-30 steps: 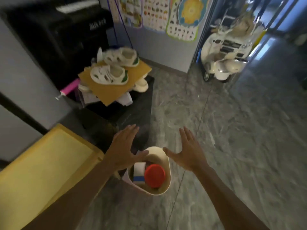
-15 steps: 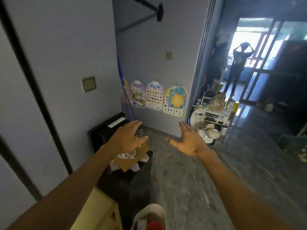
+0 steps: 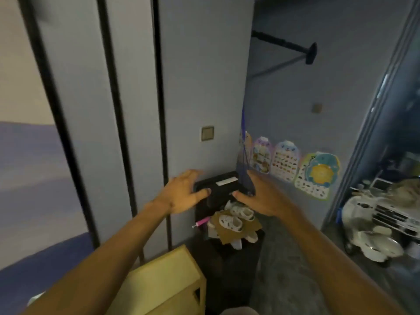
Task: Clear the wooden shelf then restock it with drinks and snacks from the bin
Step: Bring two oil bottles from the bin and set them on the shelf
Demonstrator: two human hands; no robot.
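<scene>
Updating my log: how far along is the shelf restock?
Done: the wooden shelf shows a bare top. In hand: nothing; left hand and right hand are open, raised. Left: restocking; no drinks or snacks on it, bin barely in view.

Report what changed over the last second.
The view swung up from the bin, now only a rim at the bottom edge. The left hand and right hand rose with it, open and empty. Unmoved: the shoes on their cardboard, the wooden shelf.

Right of the wooden shelf [image 3: 166, 276] a black stand [image 3: 234, 264] piled with shoes [image 3: 229, 221] blocks passage, the wall [image 3: 193, 87] stands behind it, and floor [image 3: 295, 280] lies open farther right.
</scene>
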